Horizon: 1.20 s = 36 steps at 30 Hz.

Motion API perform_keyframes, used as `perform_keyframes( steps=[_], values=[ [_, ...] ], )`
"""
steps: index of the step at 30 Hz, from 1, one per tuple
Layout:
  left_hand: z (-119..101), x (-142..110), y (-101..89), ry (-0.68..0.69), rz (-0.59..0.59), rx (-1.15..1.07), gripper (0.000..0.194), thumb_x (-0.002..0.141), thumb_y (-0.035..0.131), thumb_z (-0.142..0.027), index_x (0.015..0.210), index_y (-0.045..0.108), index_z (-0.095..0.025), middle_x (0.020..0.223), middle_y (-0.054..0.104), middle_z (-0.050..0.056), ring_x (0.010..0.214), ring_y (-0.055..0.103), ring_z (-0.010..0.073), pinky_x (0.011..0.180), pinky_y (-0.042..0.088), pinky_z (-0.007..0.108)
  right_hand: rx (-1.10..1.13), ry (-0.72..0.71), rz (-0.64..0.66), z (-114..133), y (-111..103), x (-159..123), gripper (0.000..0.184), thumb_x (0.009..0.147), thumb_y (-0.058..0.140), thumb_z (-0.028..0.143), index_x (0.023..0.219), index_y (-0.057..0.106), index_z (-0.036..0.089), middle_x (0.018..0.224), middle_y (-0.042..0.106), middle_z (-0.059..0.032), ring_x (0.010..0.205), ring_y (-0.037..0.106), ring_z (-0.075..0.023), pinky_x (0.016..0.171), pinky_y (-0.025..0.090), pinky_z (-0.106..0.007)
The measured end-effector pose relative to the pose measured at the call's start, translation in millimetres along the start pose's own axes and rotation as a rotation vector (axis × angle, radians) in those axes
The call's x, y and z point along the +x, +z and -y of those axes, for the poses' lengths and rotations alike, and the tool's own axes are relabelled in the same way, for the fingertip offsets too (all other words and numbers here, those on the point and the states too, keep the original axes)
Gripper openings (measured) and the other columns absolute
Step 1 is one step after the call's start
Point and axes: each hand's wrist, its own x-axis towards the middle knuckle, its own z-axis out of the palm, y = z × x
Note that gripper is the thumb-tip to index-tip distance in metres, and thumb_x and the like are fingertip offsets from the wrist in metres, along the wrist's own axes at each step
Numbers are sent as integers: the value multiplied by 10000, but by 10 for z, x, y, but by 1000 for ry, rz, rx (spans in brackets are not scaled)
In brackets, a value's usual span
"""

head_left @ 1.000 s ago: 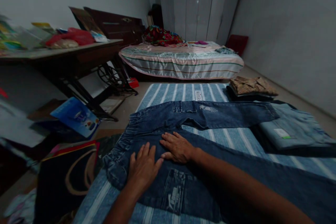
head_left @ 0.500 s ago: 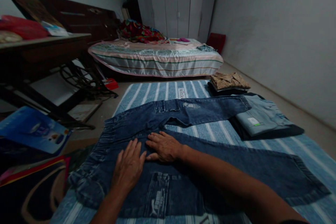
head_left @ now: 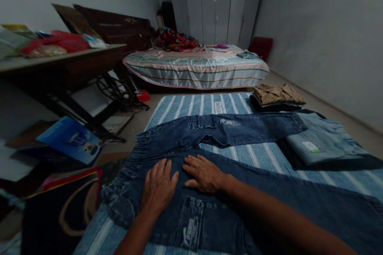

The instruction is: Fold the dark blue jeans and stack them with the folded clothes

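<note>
A pair of dark blue jeans (head_left: 239, 127) lies spread flat on a blue striped mat (head_left: 191, 105), legs pointing right. My left hand (head_left: 158, 187) rests palm down on the seat of the jeans, fingers stretched out. My right hand (head_left: 205, 173) lies flat beside it, fingers pointing left, almost touching the left hand. A back pocket with a logo (head_left: 191, 221) shows just below both hands. Neither hand holds anything.
Folded light blue jeans (head_left: 324, 143) and a folded tan garment (head_left: 277, 95) sit at the mat's right side. A bed (head_left: 197, 65) stands behind. A dark table (head_left: 60, 67) with clutter is at left, with a blue packet (head_left: 72, 139) and dark rug (head_left: 66, 211) on the floor.
Both hands stay flat on the jeans at about the same spot. The head camera has swung right and then back left, shifting the whole scene.
</note>
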Motion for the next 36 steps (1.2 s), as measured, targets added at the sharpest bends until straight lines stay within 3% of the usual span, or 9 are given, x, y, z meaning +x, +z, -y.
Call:
perform_keyframes(
  steps=[7, 11, 20, 23, 26, 29, 36],
  values=[
    [7, -22, 52, -64, 78, -9, 568, 913, 322, -406, 1372, 429, -88, 1469, 370, 148, 1368, 304, 282, 1085, 249, 471, 30, 92, 5, -69, -56, -122, 592, 949, 374, 504, 1410, 379, 134, 1485, 320, -159, 1384, 255, -261, 1128, 226, -462],
    [4, -17, 50, -84, 104, -24, 570, 912, 311, -405, 1382, 418, -100, 1478, 356, 138, 1381, 285, 272, 1093, 230, 464, 26, 50, 24, -67, -54, -261, 606, 950, 350, 522, 1417, 372, 138, 1495, 306, -145, 1394, 230, -253, 1140, 202, -449],
    [-7, 30, -9, -103, 174, 10, 606, 905, 278, -417, 1400, 390, -85, 1498, 314, 132, 1391, 260, 274, 1090, 217, 489, 6, 173, -22, -193, -179, -591, 568, 960, 356, 474, 1413, 382, 133, 1490, 319, -143, 1390, 243, -243, 1143, 205, -436],
    [-1, 35, -14, -94, 167, 25, 602, 900, 280, -411, 1394, 401, -90, 1496, 319, 128, 1389, 265, 271, 1090, 216, 486, 26, 125, 21, -179, -210, -811, 536, 968, 339, 458, 1418, 380, 171, 1498, 315, -108, 1392, 241, -227, 1141, 219, -431],
    [6, 36, -6, -92, 157, 27, 598, 891, 295, -409, 1383, 420, -94, 1490, 331, 131, 1384, 275, 276, 1088, 216, 489, -16, 188, 27, -239, -214, -985, 517, 968, 353, 424, 1417, 383, 170, 1498, 311, -114, 1395, 232, -241, 1137, 219, -462],
    [11, 34, -4, -89, 150, 12, 603, 888, 294, -409, 1386, 415, -91, 1485, 339, 136, 1380, 285, 279, 1083, 226, 496, -61, 284, -8, -294, -206, -1048, 506, 964, 369, 395, 1404, 401, 146, 1487, 325, -139, 1385, 255, -257, 1128, 241, -474],
    [2, 48, -24, -89, 154, 2, 613, 889, 285, -414, 1387, 409, -78, 1483, 342, 142, 1382, 280, 280, 1087, 228, 494, -118, 348, -82, -194, -192, -1127, 512, 962, 368, 420, 1393, 415, 149, 1483, 332, -139, 1395, 230, -254, 1140, 194, -495]
  ],
)
